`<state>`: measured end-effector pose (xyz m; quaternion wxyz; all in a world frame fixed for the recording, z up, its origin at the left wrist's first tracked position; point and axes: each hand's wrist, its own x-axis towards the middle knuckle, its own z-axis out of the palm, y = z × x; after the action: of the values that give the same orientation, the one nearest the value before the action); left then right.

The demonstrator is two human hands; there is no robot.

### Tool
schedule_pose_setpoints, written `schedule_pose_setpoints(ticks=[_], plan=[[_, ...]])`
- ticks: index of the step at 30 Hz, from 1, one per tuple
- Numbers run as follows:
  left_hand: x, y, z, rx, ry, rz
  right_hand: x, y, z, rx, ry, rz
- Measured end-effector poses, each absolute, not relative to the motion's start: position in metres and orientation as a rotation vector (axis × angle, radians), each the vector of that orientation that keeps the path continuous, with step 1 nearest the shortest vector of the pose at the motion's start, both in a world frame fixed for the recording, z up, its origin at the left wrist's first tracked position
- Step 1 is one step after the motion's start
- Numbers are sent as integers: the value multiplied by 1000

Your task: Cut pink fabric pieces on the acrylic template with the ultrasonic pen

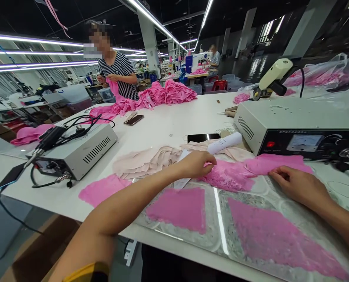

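Observation:
A pink lace fabric piece (231, 174) stretches between my two hands, just above the near part of the table. My left hand (196, 163) has its fingers curled and pinched at the piece's left end. At its right part, my right hand (299, 186) pinches the lower edge between thumb and fingers. In front of them, a pink panel (178, 205) and a longer pink panel (280, 231) lie flat on a clear, glossy sheet (218, 239). Another pink piece (103, 190) lies partly behind my left forearm. Layered beige fabric pieces (145, 161) sit beyond that arm.
A grey control box (292, 113) stands at the right, another box (83, 152) with cables at the left. A white roll (225, 143), a dark phone (202, 138) and a brown phone (134, 120) lie on the table. Across it, a person (118, 74) handles pink fabric beside a pink heap (168, 94).

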<state>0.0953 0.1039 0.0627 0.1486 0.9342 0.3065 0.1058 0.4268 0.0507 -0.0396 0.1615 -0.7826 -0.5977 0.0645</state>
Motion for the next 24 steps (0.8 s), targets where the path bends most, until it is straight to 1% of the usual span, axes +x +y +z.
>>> schedule_pose_setpoints(ticks=[3, 11, 19, 24], plan=[[133, 123, 57, 2678, 826, 274, 431, 52, -37, -2265, -1733, 288], [214, 140, 35, 2738, 634, 294, 445, 56, -47, -2062, -1725, 441], [253, 136, 18, 2776, 619, 373, 445, 55, -48, -1939, -1663, 493], [259, 144, 16, 2759, 603, 419, 443, 53, -42, -1898, -1606, 471]])
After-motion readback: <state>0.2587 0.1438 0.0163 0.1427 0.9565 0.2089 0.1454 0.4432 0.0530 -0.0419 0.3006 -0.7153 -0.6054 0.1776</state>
